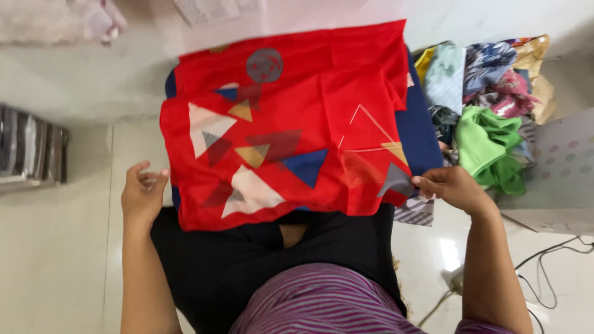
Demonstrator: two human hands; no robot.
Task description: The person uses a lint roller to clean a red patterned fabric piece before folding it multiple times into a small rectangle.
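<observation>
The cloth (291, 124) is bright red, printed with triangles in white, tan, blue and grey, some hatched, plus one grey disc. Under it lies a navy cloth (417, 127). The pile (489, 93) mixes yellow, pale checked, floral blue, pink and vivid green pieces. The shirt (322, 303) is purple-striped; the floor (55, 247) is cream.

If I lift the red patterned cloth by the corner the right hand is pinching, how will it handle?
The red patterned cloth will probably be floppy: it drapes over the lap with soft folds. It looks thin and light, so the right hand alone likely manages. It would likely hang and lose its flat shape unless the left hand helps.
</observation>
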